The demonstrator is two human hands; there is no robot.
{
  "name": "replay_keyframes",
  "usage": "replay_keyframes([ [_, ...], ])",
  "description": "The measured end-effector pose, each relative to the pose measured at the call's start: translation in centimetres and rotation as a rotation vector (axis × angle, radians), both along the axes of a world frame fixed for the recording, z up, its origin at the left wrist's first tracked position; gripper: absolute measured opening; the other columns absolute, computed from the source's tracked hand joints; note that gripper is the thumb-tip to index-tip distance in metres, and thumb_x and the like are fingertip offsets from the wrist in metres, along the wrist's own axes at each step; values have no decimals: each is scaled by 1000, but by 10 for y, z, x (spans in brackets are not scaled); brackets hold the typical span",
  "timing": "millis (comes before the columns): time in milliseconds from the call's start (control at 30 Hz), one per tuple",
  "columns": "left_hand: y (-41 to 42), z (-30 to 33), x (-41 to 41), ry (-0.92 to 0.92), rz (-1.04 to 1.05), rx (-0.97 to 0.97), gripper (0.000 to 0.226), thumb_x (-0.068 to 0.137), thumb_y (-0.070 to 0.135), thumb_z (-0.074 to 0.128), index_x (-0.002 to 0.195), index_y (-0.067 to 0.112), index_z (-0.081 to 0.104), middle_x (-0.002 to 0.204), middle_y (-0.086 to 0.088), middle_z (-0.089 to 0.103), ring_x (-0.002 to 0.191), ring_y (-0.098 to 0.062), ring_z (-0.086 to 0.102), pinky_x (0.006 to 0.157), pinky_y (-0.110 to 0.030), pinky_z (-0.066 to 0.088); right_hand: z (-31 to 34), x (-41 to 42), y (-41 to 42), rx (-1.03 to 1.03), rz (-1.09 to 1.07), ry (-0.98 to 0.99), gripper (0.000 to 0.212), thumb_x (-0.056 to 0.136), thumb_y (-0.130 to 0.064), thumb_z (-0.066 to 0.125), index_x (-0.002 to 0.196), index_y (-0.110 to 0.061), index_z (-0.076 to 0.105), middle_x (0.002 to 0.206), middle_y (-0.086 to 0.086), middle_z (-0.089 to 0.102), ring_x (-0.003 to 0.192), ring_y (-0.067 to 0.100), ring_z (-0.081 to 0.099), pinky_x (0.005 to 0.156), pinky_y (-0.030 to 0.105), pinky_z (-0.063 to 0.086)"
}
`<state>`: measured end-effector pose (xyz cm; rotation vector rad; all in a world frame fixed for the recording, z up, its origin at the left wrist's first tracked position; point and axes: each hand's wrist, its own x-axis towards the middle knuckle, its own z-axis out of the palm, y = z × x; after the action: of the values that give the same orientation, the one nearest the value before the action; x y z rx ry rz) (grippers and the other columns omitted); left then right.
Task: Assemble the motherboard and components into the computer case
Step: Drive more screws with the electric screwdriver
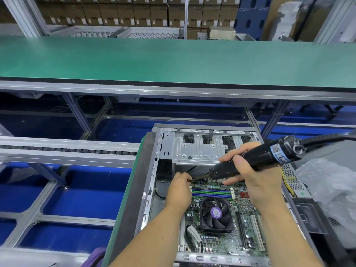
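An open grey computer case lies on its side in front of me. Inside it sits the green motherboard with a black CPU fan and memory sticks. My right hand grips a black electric screwdriver, tilted down to the left, its bit pointing at the board's far left corner. My left hand pinches something small at the bit's tip; the thing itself is hidden by the fingers.
A silver drive cage fills the case's far end. The screwdriver's cable runs off to the right. Crumpled clear plastic lies right of the case. A long green workbench stretches beyond, with a roller conveyor at left.
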<state>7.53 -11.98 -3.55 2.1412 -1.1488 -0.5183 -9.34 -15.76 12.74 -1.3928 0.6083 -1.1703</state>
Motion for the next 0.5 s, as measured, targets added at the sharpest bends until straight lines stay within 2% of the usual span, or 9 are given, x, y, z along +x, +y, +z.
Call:
replay_keyframes([
  [167, -1, -1, -2, 24, 12, 22, 25, 96, 1, 50, 115, 14, 60, 108, 4, 49, 90, -16, 55, 81, -28, 48, -1, 1, 1, -12, -6, -2, 12, 68, -35, 75, 78, -31, 70, 82, 16, 71, 83, 31, 74, 44, 42, 58],
  [267, -1, -1, -2, 56, 52, -19, 21, 98, 5, 49, 112, 13, 62, 105, 3, 51, 88, -14, 54, 77, -24, 45, -1, 1, 2, -10, -9, -12, 12, 69, -34, 75, 79, -31, 70, 81, 15, 71, 83, 32, 74, 44, 42, 58],
  [400, -1, 2, -2, 82, 86, -31, 17, 99, 6, 48, 105, 14, 61, 100, 3, 53, 84, -14, 53, 74, -26, 45, 0, -2, -1, -14, -11, -26, 13, 73, -34, 75, 83, -27, 70, 83, 14, 71, 84, 35, 74, 44, 44, 58],
  [500, 1, 4, -4, 58, 90, -17, 14, 97, 9, 49, 86, 15, 45, 83, -1, 54, 70, -18, 48, 61, -29, 40, -1, -5, -4, 4, -12, -34, 13, 76, -33, 75, 86, -26, 70, 83, 14, 72, 85, 37, 74, 45, 44, 58],
])
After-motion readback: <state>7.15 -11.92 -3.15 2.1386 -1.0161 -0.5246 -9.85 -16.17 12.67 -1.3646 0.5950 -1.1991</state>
